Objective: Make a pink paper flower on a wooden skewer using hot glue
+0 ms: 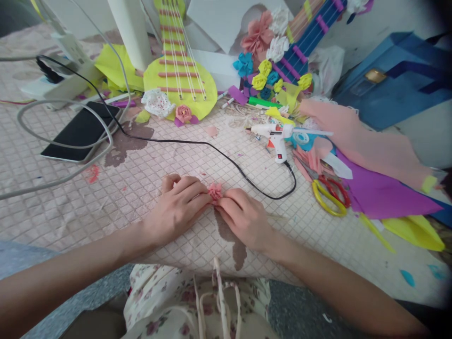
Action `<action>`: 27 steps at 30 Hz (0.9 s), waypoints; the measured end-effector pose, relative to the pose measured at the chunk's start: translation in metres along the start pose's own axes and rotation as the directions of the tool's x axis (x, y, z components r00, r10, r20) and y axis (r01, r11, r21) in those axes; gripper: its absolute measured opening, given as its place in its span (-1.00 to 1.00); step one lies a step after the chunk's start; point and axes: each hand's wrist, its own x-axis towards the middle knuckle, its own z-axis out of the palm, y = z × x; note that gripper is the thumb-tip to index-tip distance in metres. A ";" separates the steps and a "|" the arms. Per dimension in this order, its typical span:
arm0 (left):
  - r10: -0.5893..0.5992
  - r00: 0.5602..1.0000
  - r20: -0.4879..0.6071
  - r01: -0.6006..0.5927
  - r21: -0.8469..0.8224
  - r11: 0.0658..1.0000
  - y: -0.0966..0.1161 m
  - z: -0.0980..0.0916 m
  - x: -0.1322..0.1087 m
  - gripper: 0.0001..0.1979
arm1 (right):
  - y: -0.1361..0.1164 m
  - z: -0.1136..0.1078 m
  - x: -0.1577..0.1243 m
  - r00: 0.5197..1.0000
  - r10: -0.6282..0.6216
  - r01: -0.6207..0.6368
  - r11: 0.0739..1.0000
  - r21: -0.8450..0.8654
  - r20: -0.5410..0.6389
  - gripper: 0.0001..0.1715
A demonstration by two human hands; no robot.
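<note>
A small pink paper flower (215, 190) is pinched between my two hands, low over the front middle of the quilted table cover. My left hand (180, 205) has its fingertips on the flower's left side. From the right, my right hand (245, 219) closes its fingers on the flower's lower edge. A thin stick pokes out just beyond my right hand. Behind the hands lies a white glue gun (278, 136), its black cord curving across the cloth.
Scissors (328, 195) with yellow and red handles lie right, beside purple paper (384, 188). A yellow paper ukulele (180, 84) and a blue one (318, 37) stand behind. A phone (83, 129), cables and a power strip (67, 75) occupy the left.
</note>
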 end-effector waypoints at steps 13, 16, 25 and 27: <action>0.020 1.000 0.007 -0.020 0.039 0.999 0.000 0.002 0.001 -0.90 | 0.000 0.001 -0.001 0.999 0.032 -0.032 0.999 0.011 -0.007 -0.83; 0.030 0.999 0.021 -0.031 0.042 0.999 0.000 0.002 0.001 -0.90 | 0.000 0.000 -0.001 0.999 0.035 -0.035 0.999 0.011 -0.008 -0.82; 0.044 0.999 -0.025 -0.043 0.063 0.997 0.004 0.002 0.002 -0.86 | 0.002 0.001 -0.003 0.999 0.014 -0.013 1.000 -0.011 0.053 -0.77; 0.067 0.998 -0.012 -0.067 0.065 0.996 0.004 0.003 0.002 -0.82 | 0.001 0.000 -0.002 0.999 0.012 -0.012 1.000 -0.004 0.042 -0.77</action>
